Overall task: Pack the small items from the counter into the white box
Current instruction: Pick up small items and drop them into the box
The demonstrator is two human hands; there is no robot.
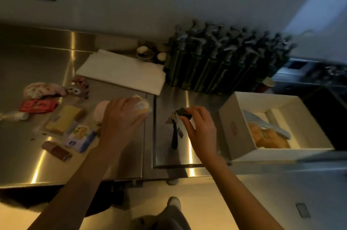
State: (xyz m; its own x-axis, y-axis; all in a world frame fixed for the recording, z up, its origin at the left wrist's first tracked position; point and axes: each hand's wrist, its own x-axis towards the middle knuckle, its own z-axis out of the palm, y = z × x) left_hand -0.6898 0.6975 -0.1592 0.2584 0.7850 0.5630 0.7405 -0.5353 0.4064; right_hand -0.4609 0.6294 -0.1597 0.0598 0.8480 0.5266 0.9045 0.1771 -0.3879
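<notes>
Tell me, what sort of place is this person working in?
Probably a commercial kitchen or café back counter, though that is a guess. The worktop is a stainless steel counter, a tight cluster of dark pump bottles stands against the wall, and a folded white cloth lies beside them.

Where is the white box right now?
The white box sits open at the counter's right side, just right of the right hand, in front of the dark bottles.
</notes>
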